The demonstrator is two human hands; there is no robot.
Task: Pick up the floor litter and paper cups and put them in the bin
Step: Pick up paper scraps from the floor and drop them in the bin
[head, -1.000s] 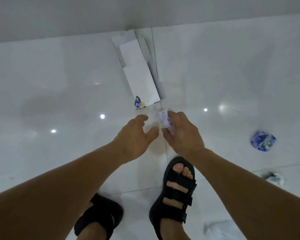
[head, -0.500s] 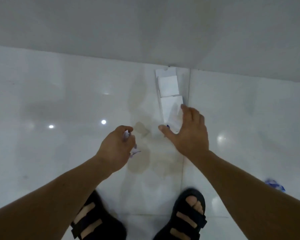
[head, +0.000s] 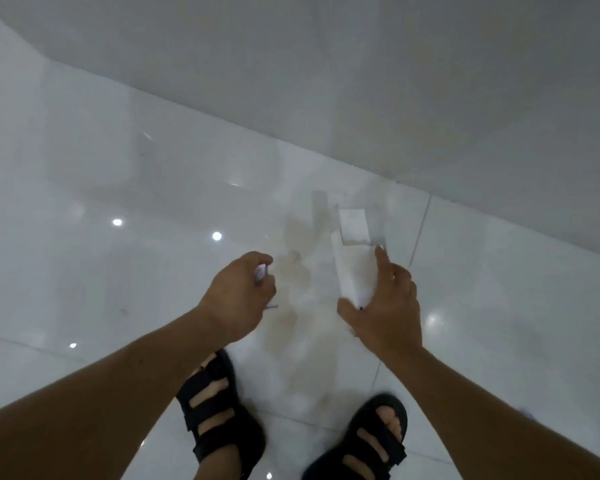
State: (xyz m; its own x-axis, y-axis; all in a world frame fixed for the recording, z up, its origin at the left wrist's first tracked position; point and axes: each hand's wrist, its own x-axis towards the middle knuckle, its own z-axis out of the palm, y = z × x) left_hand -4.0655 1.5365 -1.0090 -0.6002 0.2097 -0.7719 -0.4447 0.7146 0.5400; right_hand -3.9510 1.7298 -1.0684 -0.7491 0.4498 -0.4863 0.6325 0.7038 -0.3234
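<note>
Clasping white carton [head: 355, 271] between thumb and fingers [head: 381, 261], right hand [head: 388, 306]; left hand [head: 236, 299] pinches scrap [head: 261, 271].

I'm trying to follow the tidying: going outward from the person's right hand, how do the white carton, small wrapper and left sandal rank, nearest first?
1. The white carton, gripped by the right hand itself.
2. The small wrapper, to the left, held in the left hand.
3. The left sandal, down-left on the floor, behind both hands.
</note>
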